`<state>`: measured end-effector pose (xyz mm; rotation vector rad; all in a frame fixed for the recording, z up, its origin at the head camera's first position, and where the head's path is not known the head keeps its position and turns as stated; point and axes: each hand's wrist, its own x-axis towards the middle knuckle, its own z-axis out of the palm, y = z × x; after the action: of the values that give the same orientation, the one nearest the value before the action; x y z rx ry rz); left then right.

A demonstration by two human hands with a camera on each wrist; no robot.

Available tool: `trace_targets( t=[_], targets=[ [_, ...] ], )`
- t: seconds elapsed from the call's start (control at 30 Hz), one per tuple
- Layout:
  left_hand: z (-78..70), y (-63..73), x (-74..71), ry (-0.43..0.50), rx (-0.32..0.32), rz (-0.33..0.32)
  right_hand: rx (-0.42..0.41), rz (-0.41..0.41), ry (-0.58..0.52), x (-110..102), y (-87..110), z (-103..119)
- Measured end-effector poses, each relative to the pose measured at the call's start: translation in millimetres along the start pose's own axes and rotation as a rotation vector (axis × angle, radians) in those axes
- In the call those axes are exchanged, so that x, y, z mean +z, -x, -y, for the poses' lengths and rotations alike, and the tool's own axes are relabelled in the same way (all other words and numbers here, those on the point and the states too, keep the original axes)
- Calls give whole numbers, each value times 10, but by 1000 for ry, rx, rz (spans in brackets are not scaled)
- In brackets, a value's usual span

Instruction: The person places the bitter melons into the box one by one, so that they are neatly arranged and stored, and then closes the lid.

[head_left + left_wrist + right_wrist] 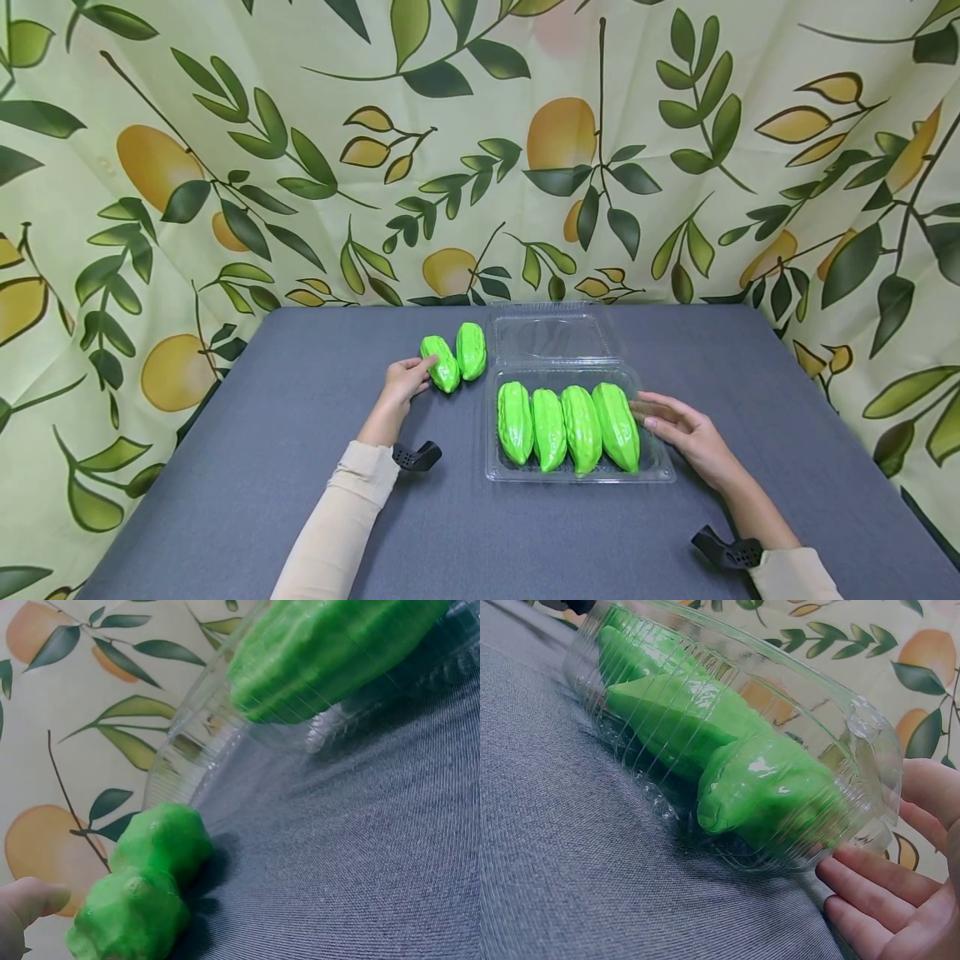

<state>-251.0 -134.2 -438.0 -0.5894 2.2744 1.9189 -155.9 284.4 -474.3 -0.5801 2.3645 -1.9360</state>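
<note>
Two glossy green, ridged fruits that look like bitter melons lie on the cloth left of a clear plastic container. My left hand point(405, 382) is at the left one point(440, 364), its fingertips over that fruit's edge; in the left wrist view the thumb point(37, 898) shows beside the fruits, the other fingers out of view. Just right of it is the second fruit point(471, 351). Several like fruits point(550, 429) lie side by side in the base of the container point(581, 478). At its right wall, my right hand point(900, 900) rests with fairly straight fingers touching the plastic.
The container's clear lid point(551, 335) is folded back flat behind the base. A grey-blue cloth point(247, 467) covers the table. Behind its far edge hangs a curtain point(480, 167) printed with leaves and fruit. Each wrist wears a black camera mount point(417, 456).
</note>
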Motion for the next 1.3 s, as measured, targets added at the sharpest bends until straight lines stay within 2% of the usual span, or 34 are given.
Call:
trace_targets(
  t=[0.23,0.5,0.87,1.13,1.3],
  targets=[
    [-7,-38,30,-53,-18,0,-8,4,-16,-4,0,-15],
    [-47,-54,42,-67,-24,6,-11,3,-15,-6,3,-20],
    [-35,-55,66,-8,-21,3,-1,-5,0,-2,1,-17],
    [-42,-13,72,-2,19,-28,-6,-2,-21,-1,9,-17],
    [-42,3,60,13,18,-24,-2,2,-17,0,11,-9]
  ],
)
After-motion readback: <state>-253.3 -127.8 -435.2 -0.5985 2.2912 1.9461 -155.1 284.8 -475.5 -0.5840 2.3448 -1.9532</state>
